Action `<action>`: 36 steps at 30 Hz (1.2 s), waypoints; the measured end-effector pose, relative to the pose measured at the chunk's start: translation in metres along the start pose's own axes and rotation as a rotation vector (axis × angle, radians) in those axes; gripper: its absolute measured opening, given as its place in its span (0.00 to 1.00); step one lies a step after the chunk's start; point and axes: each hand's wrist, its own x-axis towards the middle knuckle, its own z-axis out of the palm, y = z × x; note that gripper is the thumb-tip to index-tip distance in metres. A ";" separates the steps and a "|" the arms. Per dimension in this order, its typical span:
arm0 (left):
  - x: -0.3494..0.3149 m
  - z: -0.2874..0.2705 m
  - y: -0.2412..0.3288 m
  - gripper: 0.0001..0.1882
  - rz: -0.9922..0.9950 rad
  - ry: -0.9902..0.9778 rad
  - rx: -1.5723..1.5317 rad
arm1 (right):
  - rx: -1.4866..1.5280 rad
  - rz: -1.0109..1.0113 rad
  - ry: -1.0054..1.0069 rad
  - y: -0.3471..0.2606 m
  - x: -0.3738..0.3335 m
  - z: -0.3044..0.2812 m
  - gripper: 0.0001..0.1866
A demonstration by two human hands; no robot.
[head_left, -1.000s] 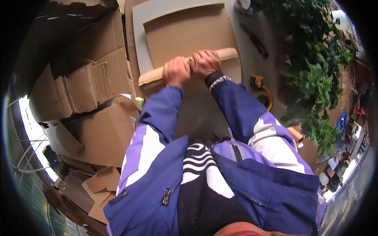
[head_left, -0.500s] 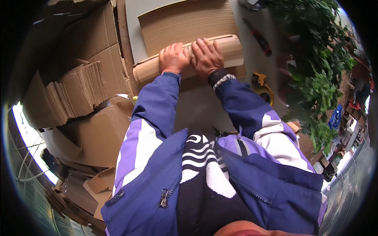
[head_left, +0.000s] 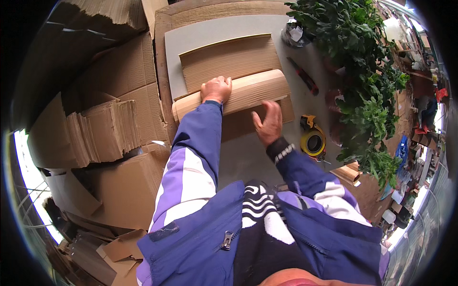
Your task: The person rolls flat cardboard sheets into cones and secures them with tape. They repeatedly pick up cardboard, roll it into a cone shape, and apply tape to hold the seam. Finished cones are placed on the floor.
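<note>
Cardboard roll lies crosswise on the bench, a bit slanted, its R end farther from the person than its L end. L hand is on the roll's L half, fingers bent over it, grip clenched on it. R hand is at the roll's near side, grip released, thumb & fingers apart; can't tell if the fingertips touch the roll's edge. Ribbed sheet of cardboard lies flat just beyond the roll; more flat cardboard shows just near-side of it. Clear container stands beyond the roll's R end w/ smth white in it; other contents too small to tell. Red/blk knife lies R of the roll, btwn it & the leafy plant. Yellow tape dispenser sits near-R of the roll. Small brown tube is farther near-R, its open end showing. Well L of the roll: cardboard stack, pcs on edge, packed tight, w/ a big folded pc just nearer the person.
</note>
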 end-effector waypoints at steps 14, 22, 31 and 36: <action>-0.142 0.034 -0.121 0.30 -0.008 -0.301 -0.744 | 0.563 0.498 -0.550 -0.047 -0.038 0.007 0.44; -0.118 -0.004 -0.089 0.15 0.012 0.146 -1.833 | -0.365 -0.482 -0.743 -0.216 0.123 -0.001 0.31; -0.121 0.020 -0.116 0.09 0.127 0.285 -1.470 | -0.503 -0.679 -0.556 -0.188 0.006 -0.066 0.18; -0.190 0.052 -0.117 0.10 -0.230 0.074 -1.756 | -0.669 -0.870 -0.519 -0.130 -0.063 -0.054 0.27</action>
